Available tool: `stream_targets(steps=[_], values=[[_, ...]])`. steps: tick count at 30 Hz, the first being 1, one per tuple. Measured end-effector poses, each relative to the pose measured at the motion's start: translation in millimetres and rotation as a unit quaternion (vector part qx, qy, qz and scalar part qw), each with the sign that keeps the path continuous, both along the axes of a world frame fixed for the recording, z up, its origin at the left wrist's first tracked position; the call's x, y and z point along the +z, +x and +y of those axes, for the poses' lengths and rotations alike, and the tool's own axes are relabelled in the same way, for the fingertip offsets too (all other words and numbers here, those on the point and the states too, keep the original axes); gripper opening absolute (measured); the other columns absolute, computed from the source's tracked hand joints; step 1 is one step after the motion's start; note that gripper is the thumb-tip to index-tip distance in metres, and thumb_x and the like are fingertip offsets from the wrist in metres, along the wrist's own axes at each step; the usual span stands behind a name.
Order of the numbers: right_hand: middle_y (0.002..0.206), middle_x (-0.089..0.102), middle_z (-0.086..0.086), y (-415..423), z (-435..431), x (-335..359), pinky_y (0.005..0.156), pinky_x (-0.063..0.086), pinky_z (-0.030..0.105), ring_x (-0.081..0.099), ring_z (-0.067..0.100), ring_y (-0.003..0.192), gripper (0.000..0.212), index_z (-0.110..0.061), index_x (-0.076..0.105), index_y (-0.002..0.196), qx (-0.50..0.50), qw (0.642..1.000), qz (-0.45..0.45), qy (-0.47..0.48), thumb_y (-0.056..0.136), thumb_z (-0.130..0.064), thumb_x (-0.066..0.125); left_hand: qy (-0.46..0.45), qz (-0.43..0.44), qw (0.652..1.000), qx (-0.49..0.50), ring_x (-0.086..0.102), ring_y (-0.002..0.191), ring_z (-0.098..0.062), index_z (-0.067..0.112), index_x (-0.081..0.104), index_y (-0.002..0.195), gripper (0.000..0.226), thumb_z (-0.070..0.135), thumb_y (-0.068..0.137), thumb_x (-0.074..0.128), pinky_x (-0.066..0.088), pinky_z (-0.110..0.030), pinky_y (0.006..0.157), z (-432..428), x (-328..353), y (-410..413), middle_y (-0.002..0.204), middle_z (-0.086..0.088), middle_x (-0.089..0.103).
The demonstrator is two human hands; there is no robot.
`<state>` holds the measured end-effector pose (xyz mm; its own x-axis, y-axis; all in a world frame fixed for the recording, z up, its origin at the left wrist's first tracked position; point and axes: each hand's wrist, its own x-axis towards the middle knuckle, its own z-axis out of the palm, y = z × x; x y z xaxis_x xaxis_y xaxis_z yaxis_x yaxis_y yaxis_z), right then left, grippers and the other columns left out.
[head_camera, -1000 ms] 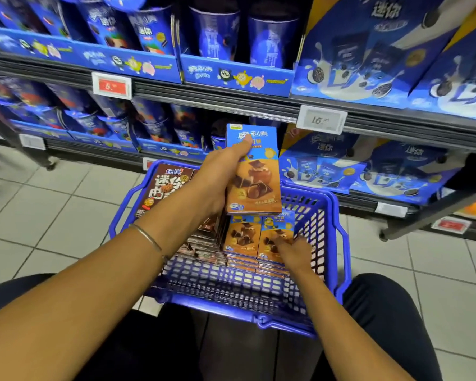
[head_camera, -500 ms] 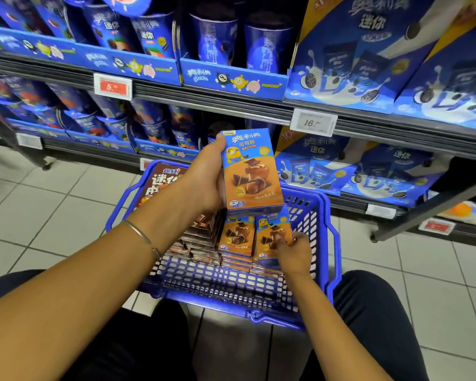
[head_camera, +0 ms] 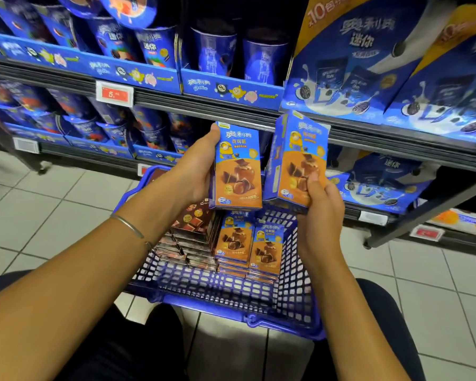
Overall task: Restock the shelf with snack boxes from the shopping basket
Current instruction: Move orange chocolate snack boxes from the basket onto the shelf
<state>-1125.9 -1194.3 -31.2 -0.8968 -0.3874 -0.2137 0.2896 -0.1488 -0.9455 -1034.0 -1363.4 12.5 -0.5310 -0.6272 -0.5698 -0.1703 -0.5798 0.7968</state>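
Hands gripping two boxes — left hand (head_camera: 193, 171) left box (head_camera: 238, 171), right hand (head_camera: 320, 213) right box (head_camera: 300, 149); three stacks (head_camera: 235, 240) in basket (head_camera: 231, 317).

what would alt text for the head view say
The left hand grips one orange-and-blue snack box and the right hand a second box, above a blue shopping basket holding stacked boxes. Blue cookie packages fill the shelves behind.
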Motion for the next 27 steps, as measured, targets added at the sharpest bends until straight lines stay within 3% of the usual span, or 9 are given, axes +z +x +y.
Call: stream_targets(steps=[3, 5, 8, 11, 13, 16, 21, 24, 27], values=[[0.103, 0.075, 0.005, 10.9, -12.2, 2.4, 0.092, 0.056, 0.053, 0.072, 0.026, 0.098, 0.027, -0.014, 0.063, 0.113, 0.04, 0.996, 0.062, 0.057, 0.101, -0.037, 0.057, 0.009, 0.018, 1.0, -0.022, 0.079, 0.066, -0.023, 0.019, 0.072, 0.093, 0.057, 0.066, 0.105, 0.04, 0.061, -0.039, 0.048, 10.0, 1.4, -4.4, 0.083, -0.008, 0.082], [0.097, 0.073, -0.001, 18.7, -20.1, -0.9, 0.089, 0.056, 0.049, 0.071, 0.021, 0.093, 0.021, -0.022, 0.063, 0.105, 0.071, 0.989, 0.092, 0.092, 0.103, -0.039, 0.051, -0.002, 0.026, 0.999, -0.031, 0.081, 0.078, -0.027, 0.019, 0.075, 0.096, 0.063, 0.07, 0.103, 0.039, 0.066, -0.044, 0.062, 15.6, -0.5, -6.8, 0.091, -0.01, 0.082], [0.094, 0.071, -0.007, 28.2, -27.5, -8.9, 0.084, 0.057, 0.042, 0.07, 0.016, 0.092, 0.02, -0.029, 0.061, 0.1, 0.1, 0.981, 0.117, 0.116, 0.104, -0.042, 0.046, -0.036, 0.022, 0.998, -0.054, 0.079, 0.101, -0.033, 0.022, 0.077, 0.119, 0.075, 0.081, 0.097, 0.036, 0.062, -0.054, 0.092, 17.4, -3.8, -8.1, 0.11, -0.01, 0.081], [0.09, 0.069, -0.012, 31.9, -29.2, -14.5, 0.078, 0.053, 0.033, 0.068, 0.008, 0.087, 0.019, -0.032, 0.058, 0.095, 0.111, 0.978, 0.141, 0.102, 0.103, -0.043, 0.045, -0.063, 0.027, 0.993, -0.092, 0.078, 0.106, -0.033, 0.024, 0.074, 0.128, 0.077, 0.084, 0.092, 0.043, 0.061, -0.053, 0.094, 16.3, -3.3, -8.1, 0.115, -0.01, 0.08], [0.089, 0.069, -0.014, 31.9, -29.3, -15.5, 0.075, 0.051, 0.029, 0.067, 0.005, 0.085, 0.018, -0.03, 0.058, 0.095, 0.118, 0.976, 0.153, 0.097, 0.104, -0.041, 0.046, -0.075, 0.032, 0.991, -0.106, 0.077, 0.107, -0.034, 0.019, 0.065, 0.139, 0.083, 0.082, 0.085, 0.058, 0.06, -0.055, 0.097, 16.7, -3.5, -8.0, 0.119, -0.011, 0.078], [0.1, 0.072, -0.011, 29.6, -28.5, -14.5, 0.08, 0.056, 0.031, 0.07, 0.006, 0.093, 0.02, -0.029, 0.062, 0.107, 0.129, 0.976, 0.147, 0.089, 0.104, -0.042, 0.047, -0.113, 0.023, 0.989, -0.088, 0.079, 0.098, -0.032, 0.013, 0.055, 0.145, 0.086, 0.062, 0.08, 0.083, 0.063, -0.052, 0.091, 15.9, -9.6, -9.7, 0.117, -0.011, 0.079], [0.104, 0.076, 0.003, 9.2, -29.2, -36.1, 0.078, 0.059, 0.036, 0.073, 0.018, 0.094, 0.053, -0.018, 0.066, 0.118, 0.073, 0.996, 0.009, 0.054, 0.103, -0.058, 0.035, -0.121, 0.026, 0.99, -0.068, 0.081, 0.088, -0.028, 0.01, 0.062, 0.134, 0.062, 0.039, 0.084, 0.087, 0.065, -0.039, 0.071, 12.0, -15.4, -10.7, 0.105, -0.01, 0.082], [0.096, 0.067, 0.004, 0.9, -24.6, -88.2, 0.078, 0.052, 0.039, 0.063, 0.024, 0.087, 0.042, -0.005, 0.059, 0.114, 0.066, 0.98, -0.001, 0.19, 0.105, -0.043, 0.045, -0.123, 0.034, 0.99, -0.064, 0.081, 0.08, -0.024, 0.018, 0.067, 0.116, 0.042, 0.033, 0.083, 0.088, 0.064, -0.034, 0.062, 11.5, -14.5, -8.5, 0.094, -0.005, 0.083], [0.084, 0.049, 0.005, 7.1, -21.1, -146.0, 0.07, 0.045, 0.037, 0.048, 0.022, 0.071, 0.035, -0.007, 0.051, 0.1, 0.181, 0.924, -0.021, 0.336, 0.101, -0.042, 0.057, -0.128, 0.036, 0.989, -0.065, 0.08, 0.072, -0.019, 0.022, 0.064, 0.105, 0.035, 0.029, 0.083, 0.089, 0.061, -0.029, 0.055, 12.9, -14.1, -5.1, 0.086, 0.0, 0.082]])
